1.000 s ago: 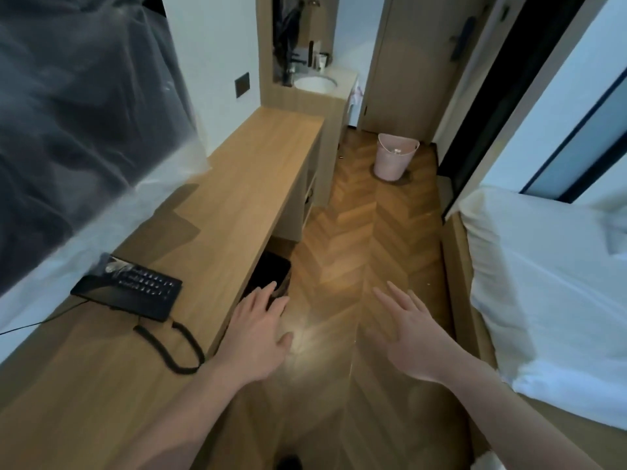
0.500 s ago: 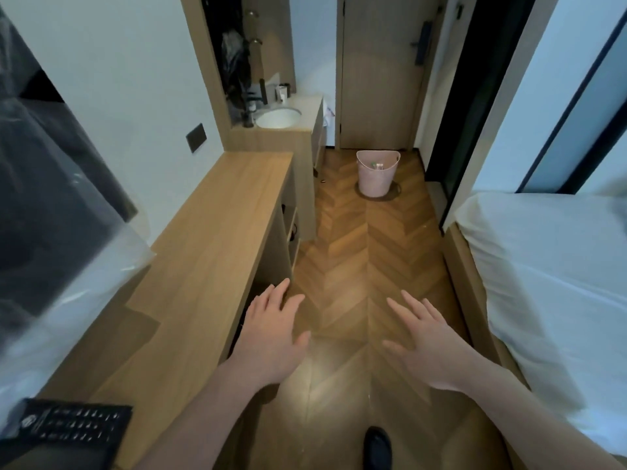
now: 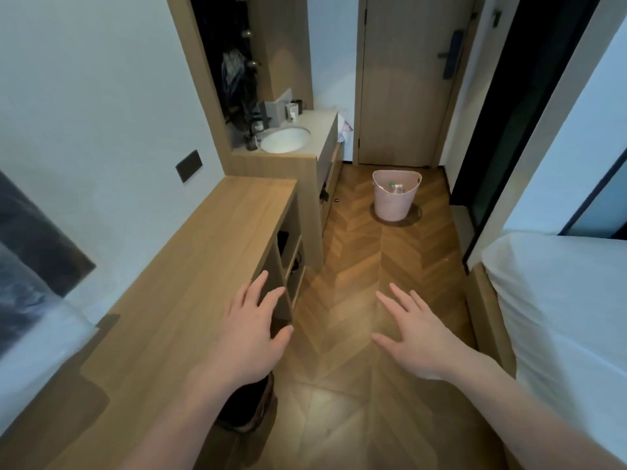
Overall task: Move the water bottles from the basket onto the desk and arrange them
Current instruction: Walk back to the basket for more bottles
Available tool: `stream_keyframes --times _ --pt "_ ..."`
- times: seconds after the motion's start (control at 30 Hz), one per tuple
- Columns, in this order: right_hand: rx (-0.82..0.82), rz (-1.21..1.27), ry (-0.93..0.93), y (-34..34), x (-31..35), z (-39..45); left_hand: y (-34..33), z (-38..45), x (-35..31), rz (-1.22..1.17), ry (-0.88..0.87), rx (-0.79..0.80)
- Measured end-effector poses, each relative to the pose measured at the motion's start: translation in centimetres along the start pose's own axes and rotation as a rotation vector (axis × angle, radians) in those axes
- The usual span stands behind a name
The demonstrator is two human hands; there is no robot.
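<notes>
Both hands are held out low in front, palms down and holding nothing: the left hand (image 3: 252, 334) has its fingers straight and loosely spread over the front edge of the desk (image 3: 203, 276), and the right hand (image 3: 412, 337) has its fingers fanned apart above the herringbone floor (image 3: 359, 266). They keep the same pose as half a second ago, though the view has moved forward; the black telephone that showed at the lower left corner then is now out of frame, and a dark bin (image 3: 247, 405) shows below the left wrist beside the desk. The white bed (image 3: 559, 300) runs along the right. Farther on, the pink basket (image 3: 395, 198) stands on the floor before the closed door (image 3: 407, 79), larger in view than before, with water bottles (image 3: 395, 188) visible inside it, one green-capped. The sink (image 3: 284, 140) sits beyond the desk's far end.
</notes>
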State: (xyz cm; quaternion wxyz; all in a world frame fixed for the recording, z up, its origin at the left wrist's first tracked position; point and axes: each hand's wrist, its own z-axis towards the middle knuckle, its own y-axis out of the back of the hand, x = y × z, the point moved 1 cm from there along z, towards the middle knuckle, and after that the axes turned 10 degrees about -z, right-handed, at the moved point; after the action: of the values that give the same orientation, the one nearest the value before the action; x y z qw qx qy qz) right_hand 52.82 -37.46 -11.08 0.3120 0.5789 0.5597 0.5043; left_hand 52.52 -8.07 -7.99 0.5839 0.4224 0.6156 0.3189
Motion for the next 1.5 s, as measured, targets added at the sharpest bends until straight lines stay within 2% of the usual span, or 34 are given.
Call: stream_keyframes --times 0.2,0.4,0.57,0.83,1.1,1.3,1.5 --pt "0.002 -0.009 -0.023 3.3 -3.6 8.9 -0.3 10.6 -0.3 0.058 -0.029 -0.003" --pt "-0.027 0.016 -0.084 6.8 -6.7 18.0 -0.2 23.8 -1.2 0.077 -0.088 0.062" --pt "-0.064 0.072 -0.173 8.2 -10.3 24.8 -0.2 34.7 -3.3 0.101 -0.193 0.114" --pt "-0.028 0.117 -0.278 11.0 -16.3 33.2 -2.9 48.0 -7.6 0.114 -0.335 0.16" --pt "-0.008 0.137 -0.259 15.5 -26.1 45.2 -6.0 62.3 -13.1 0.128 -0.312 0.175" --pt "0.025 0.085 -0.223 20.9 -33.8 54.3 -6.7 71.1 -18.1 0.1 -0.239 0.115" --pt "0.024 0.036 -0.159 26.9 -38.2 63.0 -6.4 79.0 -20.7 0.082 -0.169 0.102"
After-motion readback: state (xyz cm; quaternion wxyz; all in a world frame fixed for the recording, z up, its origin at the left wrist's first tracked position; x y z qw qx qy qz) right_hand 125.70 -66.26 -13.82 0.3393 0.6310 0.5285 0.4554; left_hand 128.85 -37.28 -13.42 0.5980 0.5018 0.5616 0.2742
